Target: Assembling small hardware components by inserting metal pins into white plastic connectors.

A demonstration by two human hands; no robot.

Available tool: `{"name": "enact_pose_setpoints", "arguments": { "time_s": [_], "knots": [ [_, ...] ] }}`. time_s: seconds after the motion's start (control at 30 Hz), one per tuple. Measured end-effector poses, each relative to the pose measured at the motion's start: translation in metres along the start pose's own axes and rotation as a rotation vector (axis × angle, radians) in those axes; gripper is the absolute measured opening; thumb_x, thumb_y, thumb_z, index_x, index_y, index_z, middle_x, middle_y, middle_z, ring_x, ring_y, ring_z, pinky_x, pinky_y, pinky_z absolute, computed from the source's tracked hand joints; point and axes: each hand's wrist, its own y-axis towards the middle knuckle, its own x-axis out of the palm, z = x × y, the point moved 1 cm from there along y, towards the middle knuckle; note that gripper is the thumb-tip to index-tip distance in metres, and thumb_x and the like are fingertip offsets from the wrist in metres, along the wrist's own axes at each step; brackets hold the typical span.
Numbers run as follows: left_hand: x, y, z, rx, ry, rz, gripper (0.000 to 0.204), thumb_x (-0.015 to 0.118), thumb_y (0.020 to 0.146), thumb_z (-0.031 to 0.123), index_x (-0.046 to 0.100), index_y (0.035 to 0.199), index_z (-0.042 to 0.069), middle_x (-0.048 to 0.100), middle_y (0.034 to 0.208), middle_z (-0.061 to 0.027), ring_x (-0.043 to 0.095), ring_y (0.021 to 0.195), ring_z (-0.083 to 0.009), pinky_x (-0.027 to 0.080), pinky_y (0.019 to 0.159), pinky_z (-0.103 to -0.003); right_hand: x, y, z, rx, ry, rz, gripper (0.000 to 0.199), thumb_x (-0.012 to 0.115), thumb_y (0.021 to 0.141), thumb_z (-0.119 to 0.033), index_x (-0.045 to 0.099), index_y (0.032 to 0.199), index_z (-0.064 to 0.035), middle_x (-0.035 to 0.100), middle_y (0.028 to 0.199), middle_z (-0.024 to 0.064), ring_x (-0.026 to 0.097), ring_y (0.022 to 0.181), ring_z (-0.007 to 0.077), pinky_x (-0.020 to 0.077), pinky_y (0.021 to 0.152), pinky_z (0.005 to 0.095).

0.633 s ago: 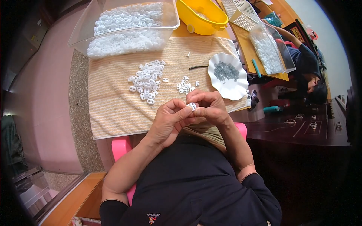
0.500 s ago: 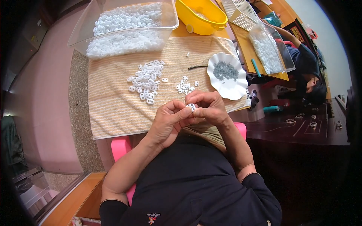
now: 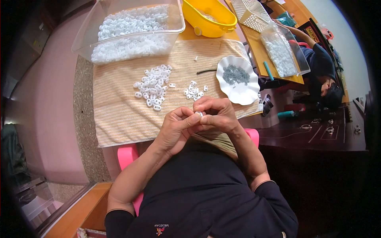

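My left hand [image 3: 176, 129] and my right hand [image 3: 216, 115] meet fingertip to fingertip just in front of my chest, over the near edge of a beige striped cloth [image 3: 119, 119]. Both pinch one small white plastic piece [image 3: 199, 114] between them. Beyond the hands a large heap of white pieces [image 3: 154, 85] lies on the cloth. A smaller cluster of white pieces [image 3: 194, 91] lies closer to my right hand. A white scalloped dish [image 3: 242, 89] holding small grey parts [image 3: 235, 74] sits to the right.
A clear tub [image 3: 85, 43] full of white pieces stands at the back left, a yellow bowl [image 3: 214, 27] behind it. A white basket [image 3: 250, 12] and another clear tub [image 3: 295, 59] sit on the orange desk. Another person [image 3: 323, 75] works at far right. A thin dark stick [image 3: 206, 71] lies on the cloth.
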Motion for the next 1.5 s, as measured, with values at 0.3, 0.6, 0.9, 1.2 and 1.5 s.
{"name": "enact_pose_setpoints", "arguments": {
  "time_s": [0.3,0.6,0.9,1.2,1.5],
  "knots": [
    [-0.004,0.002,-0.001,0.012,-0.005,0.019,0.009,0.064,0.089,0.011,0.056,0.086,0.006,0.065,0.086,-0.0064,0.064,0.075,-0.0141,0.056,0.072,-0.027,0.004,0.0,-0.006,0.117,0.005,0.064,0.021,0.07,0.08,0.002,0.062,0.1,0.0022,0.06,0.101,0.0097,0.057,0.09,0.0129,0.0465,0.076,0.0247],
    [-0.003,0.001,0.003,0.0,0.052,0.038,0.01,0.065,0.089,0.012,0.059,0.091,0.005,0.065,0.093,-0.0087,0.064,0.078,-0.0131,0.056,0.074,-0.027,0.003,0.001,-0.015,0.16,-0.081,0.188,0.015,0.066,0.082,0.005,0.062,0.096,0.0046,0.062,0.094,0.0103,0.062,0.082,0.0137,0.0527,0.073,0.0257],
    [-0.003,0.003,0.002,0.016,0.061,0.116,0.01,0.066,0.087,0.01,0.059,0.092,0.005,0.064,0.108,-0.0126,0.063,0.079,-0.0103,0.057,0.074,-0.026,-0.033,0.006,-0.028,0.125,-0.179,0.363,0.013,0.066,0.085,-0.001,0.064,0.097,0.0043,0.065,0.085,0.008,0.065,0.073,0.0153,0.0564,0.068,0.0275],
    [-0.002,0.0,0.005,0.015,0.055,0.131,0.009,0.066,0.087,0.01,0.061,0.09,0.003,0.064,0.107,-0.0119,0.062,0.079,-0.01,0.056,0.072,-0.026,-0.056,0.011,-0.038,0.187,-0.248,0.424,0.017,0.067,0.084,-0.004,0.065,0.099,0.0036,0.067,0.083,0.0093,0.066,0.071,0.0163,0.0552,0.066,0.0267],
    [-0.005,0.0,0.002,0.021,0.078,0.119,0.008,0.066,0.088,0.011,0.06,0.091,0.007,0.066,0.104,-0.0096,0.063,0.077,-0.0093,0.056,0.071,-0.026,-0.094,0.084,-0.089,0.028,-0.4,0.557,0.033,0.069,0.082,-0.01,0.061,0.108,0.0084,0.065,0.098,0.0134,0.065,0.086,0.0193,0.0565,0.077,0.0294]
  ]
}}
